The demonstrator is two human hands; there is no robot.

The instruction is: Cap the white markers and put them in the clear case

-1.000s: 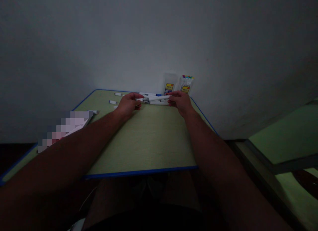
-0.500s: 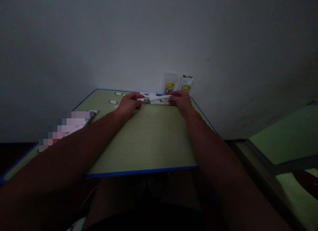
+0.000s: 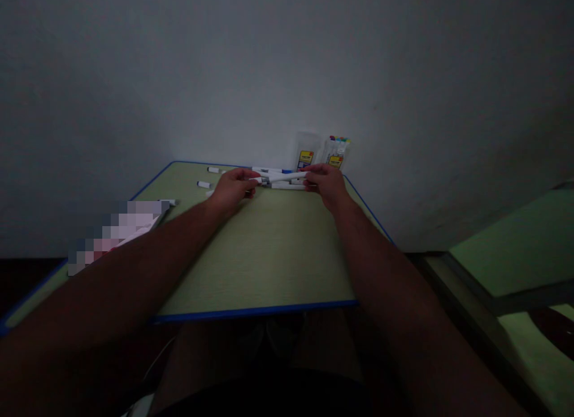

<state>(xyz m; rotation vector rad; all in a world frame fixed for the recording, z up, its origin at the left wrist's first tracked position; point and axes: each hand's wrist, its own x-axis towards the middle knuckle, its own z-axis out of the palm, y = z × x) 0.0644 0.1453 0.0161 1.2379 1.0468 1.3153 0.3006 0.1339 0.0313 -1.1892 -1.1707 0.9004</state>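
Above the far part of the table, my right hand (image 3: 329,183) is closed on the right end of a white marker (image 3: 287,177). The marker points left, and its grey tip end meets a short white cap (image 3: 256,180). That cap is pinched between the fingers of my left hand (image 3: 232,188). Whether cap and marker are joined or just apart, I cannot tell. Behind and below them lie several more white markers, one of them a white marker (image 3: 288,186) just under the held one. My fingers hide parts of these.
Two short white pieces with dark ends, a nearer one (image 3: 203,184) and a farther one (image 3: 213,170), lie left of my hands. Two clear cases, one see-through (image 3: 307,148) and one with coloured pens (image 3: 336,151), lean at the wall. A blurred-out item (image 3: 130,225) covers the table's left side.
Both hands stay almost where they were, still on the cap and the marker. The white cap piece sits very slightly farther right, closer to the marker's grey end.
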